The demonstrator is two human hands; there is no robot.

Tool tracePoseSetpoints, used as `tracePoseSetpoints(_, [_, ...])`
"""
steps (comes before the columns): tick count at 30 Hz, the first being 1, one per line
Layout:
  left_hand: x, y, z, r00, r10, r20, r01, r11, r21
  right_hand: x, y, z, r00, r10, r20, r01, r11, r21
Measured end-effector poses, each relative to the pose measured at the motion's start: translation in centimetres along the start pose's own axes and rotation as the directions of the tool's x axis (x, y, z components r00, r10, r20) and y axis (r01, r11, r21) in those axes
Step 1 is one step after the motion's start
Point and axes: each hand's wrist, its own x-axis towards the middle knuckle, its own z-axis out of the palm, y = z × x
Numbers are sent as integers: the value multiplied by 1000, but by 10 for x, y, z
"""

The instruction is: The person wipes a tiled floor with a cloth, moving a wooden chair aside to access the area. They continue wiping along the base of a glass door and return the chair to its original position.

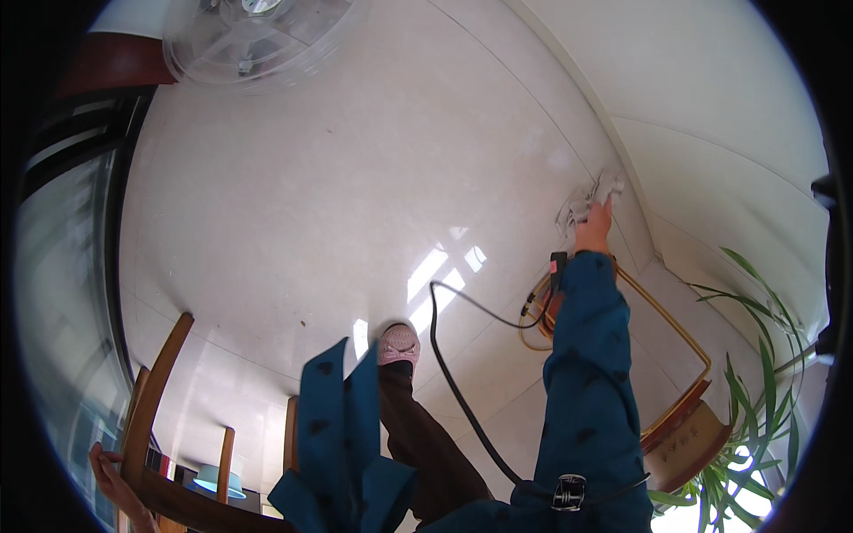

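Note:
My right hand (594, 232) grips a crumpled pale grey cloth (573, 208) against the light floor tiles (373, 166), close to where they meet a cream panel (713, 160). At the lower left, my left hand (120, 490) is beside the leg of a wooden stool (154, 393). Its fingers are partly curled. Whether they touch the wood cannot be made out. A black cable (453, 380) loops past my right forearm to a small black plug-like piece (558, 265) just behind the cloth.
A plant pot (690, 443) with long green leaves (766, 373) stands at the right, beside a gold metal frame (666, 320). Clear plastic round container (260, 46) sits at the top left. Black-framed glass (73, 266) lines the left side. A light blue basin (220, 480) shows beyond the stool.

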Motion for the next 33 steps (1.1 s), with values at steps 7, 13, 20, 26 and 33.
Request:
tracePoseSetpoints(7, [-2, 8, 4, 998, -67, 13, 68, 993, -94, 71, 8, 162, 761, -530, 374, 605, 373, -703])
tracePoseSetpoints(13, [-5, 30, 10, 996, -80, -25, 79, 996, -36, 18, 0, 233, 635, -633, 443, 720, 277, -636])
tracePoseSetpoints(20, [1, 27, 5, 998, -60, -14, 61, 996, 68, -87, 22, 341, 207, -645, 736, 967, 22, -253])
tracePoseSetpoints(26, [0, 33, 10, 1000, -8, 29, 10, 998, -66, -240, 70, 265, 19, -447, 894, 969, 228, 93])
tracePoseSetpoints(33, [-1, 47, 15, 998, -31, 49, 35, 997, -75, -364, 124, 140, 139, -285, 948, 757, 648, 84])
